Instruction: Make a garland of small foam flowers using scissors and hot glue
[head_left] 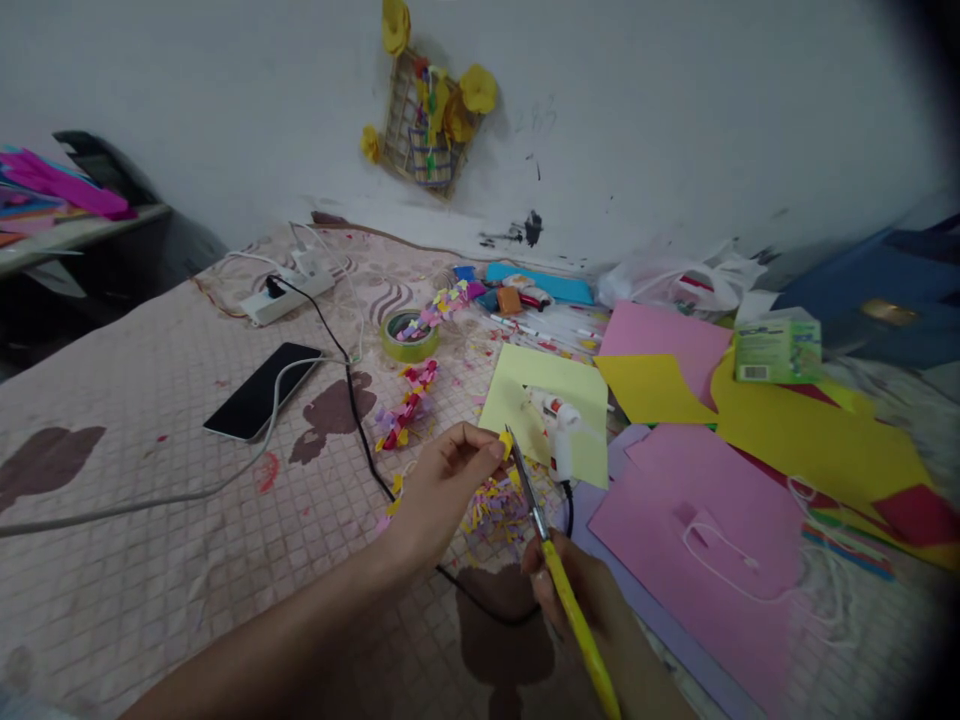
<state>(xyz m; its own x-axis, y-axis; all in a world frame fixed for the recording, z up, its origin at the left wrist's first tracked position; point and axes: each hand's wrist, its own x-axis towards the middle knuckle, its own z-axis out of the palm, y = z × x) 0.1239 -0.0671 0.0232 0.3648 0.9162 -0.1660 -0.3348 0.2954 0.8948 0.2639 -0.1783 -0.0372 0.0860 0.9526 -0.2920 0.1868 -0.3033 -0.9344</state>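
My left hand (442, 490) pinches a small yellow paper piece (506, 444) between thumb and fingertips. In my right hand (574, 580) is a pair of scissors (559, 570) with yellow handles, seen nearly edge-on. Their metal tips meet or lie right beside the yellow piece; I cannot tell whether the blades are parted. Under the hands is a heap of small purple, pink and yellow paper bits (495, 508). A white glue gun (559, 430) rests on a pale yellow sheet (510, 390) just beyond the scissors. Left of it lies a strand of paper flowers (409, 405).
A tape roll (409, 338), a phone (262, 392) and a power strip (285, 295) lie to the left, with cables crossing the cloth. Pink sheets (697, 530), yellow sheets (817, 440), white string (750, 590) and a green box (778, 350) spread on the right.
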